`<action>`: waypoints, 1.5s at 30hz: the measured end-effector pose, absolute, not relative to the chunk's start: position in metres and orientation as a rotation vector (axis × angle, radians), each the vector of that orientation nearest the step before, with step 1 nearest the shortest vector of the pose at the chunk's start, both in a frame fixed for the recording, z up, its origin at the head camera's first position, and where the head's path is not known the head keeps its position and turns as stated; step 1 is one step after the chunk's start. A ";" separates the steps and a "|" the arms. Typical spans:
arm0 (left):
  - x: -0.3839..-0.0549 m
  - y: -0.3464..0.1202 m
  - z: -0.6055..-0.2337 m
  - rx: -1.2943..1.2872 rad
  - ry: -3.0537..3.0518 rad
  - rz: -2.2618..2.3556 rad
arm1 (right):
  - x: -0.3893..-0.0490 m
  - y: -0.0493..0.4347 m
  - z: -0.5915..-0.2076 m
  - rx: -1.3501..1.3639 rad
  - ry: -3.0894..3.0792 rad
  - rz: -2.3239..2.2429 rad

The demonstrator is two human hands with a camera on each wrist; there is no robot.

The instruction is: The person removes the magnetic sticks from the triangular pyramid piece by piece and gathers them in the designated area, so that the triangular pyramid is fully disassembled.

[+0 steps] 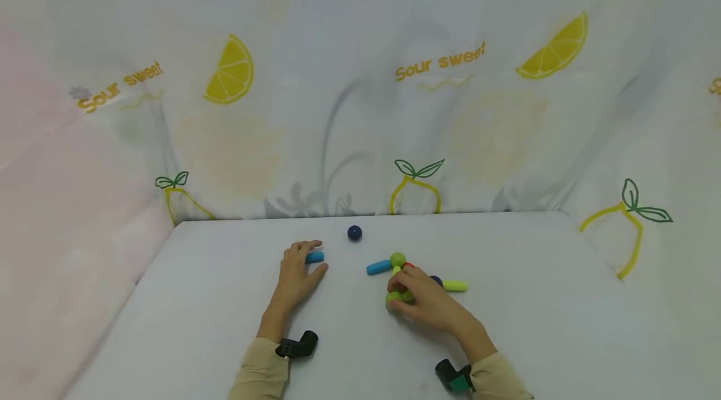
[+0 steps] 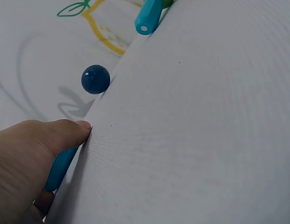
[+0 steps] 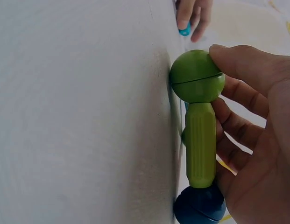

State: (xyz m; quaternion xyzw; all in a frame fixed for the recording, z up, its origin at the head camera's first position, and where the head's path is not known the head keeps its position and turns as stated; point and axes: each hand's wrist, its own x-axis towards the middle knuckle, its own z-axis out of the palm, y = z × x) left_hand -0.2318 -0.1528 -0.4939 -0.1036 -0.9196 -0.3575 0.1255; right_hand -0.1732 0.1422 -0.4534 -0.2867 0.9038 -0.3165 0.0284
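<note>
Plain white surface (image 1: 360, 350), backed by white cloth (image 1: 315, 74) printed with lemon motifs. Near the back edge, a glossy, loose dark-blue ball (image 1: 355, 233).

Left hand (image 1: 298, 271): over a short blue rod (image 1: 315, 257) lying on the surface; thumb and index tips apart; cannot tell whether clamped on the rod.

Right hand (image 1: 432, 303): fingers and thumb clamped on a glossy light-green ball (image 3: 197, 76), part of a multicoloured ball-and-rod assembly (image 1: 397, 271). Adjoining that ball: ribbed light-green rod (image 3: 201, 144), leading to a second dark-blue ball (image 3: 200, 207). At the far side: another light-green ball (image 1: 397, 260), touching a second blue rod (image 1: 378, 267).

Risks, as judged: could twist or part at the joints if lifted by one ball alone, leaving outer rods unsupported. Could roll out of reach if nudged, for the loose ball. Could turn or slip if pinched off-centre, for the short rod.
</note>
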 end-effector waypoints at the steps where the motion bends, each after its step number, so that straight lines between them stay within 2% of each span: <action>1: -0.233 -0.151 -0.493 -0.300 -2.669 -1.044 | -0.174 0.143 -0.452 -0.887 2.798 -0.969; 14: -0.230 -0.152 -0.495 -0.381 -2.614 -0.986 | -0.170 0.144 -0.450 -0.891 2.782 -0.967; 29: -0.233 -0.141 -0.480 -0.302 -2.643 -0.894 | -0.191 0.164 -0.441 -0.767 2.890 -1.161; 40: -0.228 -0.095 -0.469 -0.724 -2.631 -1.066 | -0.204 0.159 -0.444 -0.620 2.914 -1.133; 45: -0.225 -0.071 -0.471 -0.805 -2.759 -1.062 | -0.210 0.153 -0.443 -0.559 2.907 -1.081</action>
